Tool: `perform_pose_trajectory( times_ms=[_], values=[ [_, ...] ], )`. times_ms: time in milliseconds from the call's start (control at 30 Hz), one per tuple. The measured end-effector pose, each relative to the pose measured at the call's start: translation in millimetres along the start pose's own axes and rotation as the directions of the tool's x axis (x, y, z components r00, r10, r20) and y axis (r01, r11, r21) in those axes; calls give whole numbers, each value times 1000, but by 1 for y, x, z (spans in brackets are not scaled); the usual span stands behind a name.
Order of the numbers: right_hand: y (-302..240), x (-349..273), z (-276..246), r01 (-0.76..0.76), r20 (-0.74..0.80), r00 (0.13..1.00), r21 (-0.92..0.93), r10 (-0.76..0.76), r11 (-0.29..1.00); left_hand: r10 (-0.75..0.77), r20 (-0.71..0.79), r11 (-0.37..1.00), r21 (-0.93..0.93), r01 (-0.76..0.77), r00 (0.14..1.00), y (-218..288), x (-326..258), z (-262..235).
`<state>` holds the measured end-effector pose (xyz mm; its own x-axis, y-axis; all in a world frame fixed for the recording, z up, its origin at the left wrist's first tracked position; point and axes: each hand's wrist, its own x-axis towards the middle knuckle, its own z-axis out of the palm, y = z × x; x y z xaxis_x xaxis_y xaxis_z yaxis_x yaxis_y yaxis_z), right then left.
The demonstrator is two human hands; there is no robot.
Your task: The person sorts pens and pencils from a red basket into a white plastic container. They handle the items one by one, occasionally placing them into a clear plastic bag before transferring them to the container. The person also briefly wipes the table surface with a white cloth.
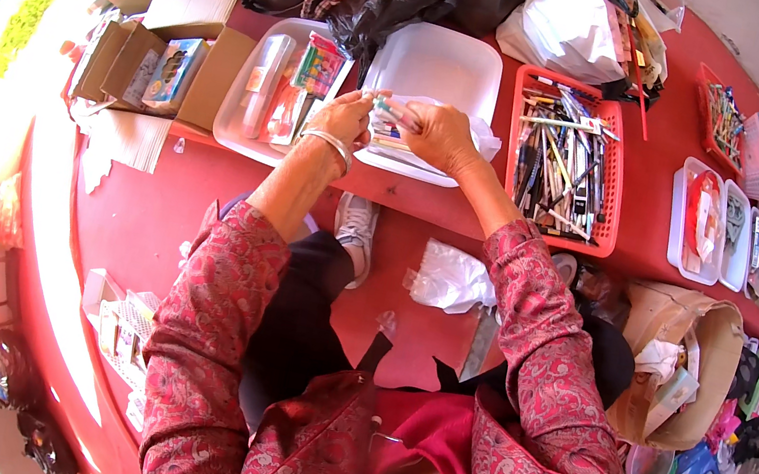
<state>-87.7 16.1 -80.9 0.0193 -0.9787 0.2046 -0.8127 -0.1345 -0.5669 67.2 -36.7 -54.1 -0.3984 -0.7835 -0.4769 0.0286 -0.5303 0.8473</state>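
My left hand (345,117), with a silver bangle at its wrist, and my right hand (445,137) meet above a white plastic tub (439,55). The right hand grips a small bundle of slim, pale, pen-like sticks (399,117) with pinkish and greenish parts. At the left end of this bundle, the left fingertips pinch together on it; the exact kind is too small to make out. Below the hands, more slim items and a clear plastic bag (486,141) lie in the tub, partly hidden by my fingers.
To the left stand a clear tub (230,114) of packaged stationery and an open cardboard box (217,76). A red basket (612,202) full of pens and pencils is at the right. Bags line the back. A brown paper bag (716,373) stands near my right arm.
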Motion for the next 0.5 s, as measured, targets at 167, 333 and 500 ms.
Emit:
perform_pose_trajectory(
  times_ms=[167,333,500],
  values=[
    [31,-8,7,-12,172,984,-239,54,971,28,15,992,121,-30,999,8,-9,7],
    [33,-7,25,7,263,959,-402,108,916,29,33,976,214,-35,999,10,-13,7],
    [24,4,39,-36,233,962,-407,142,913,56,66,977,200,-68,996,8,-9,3]
  ],
)
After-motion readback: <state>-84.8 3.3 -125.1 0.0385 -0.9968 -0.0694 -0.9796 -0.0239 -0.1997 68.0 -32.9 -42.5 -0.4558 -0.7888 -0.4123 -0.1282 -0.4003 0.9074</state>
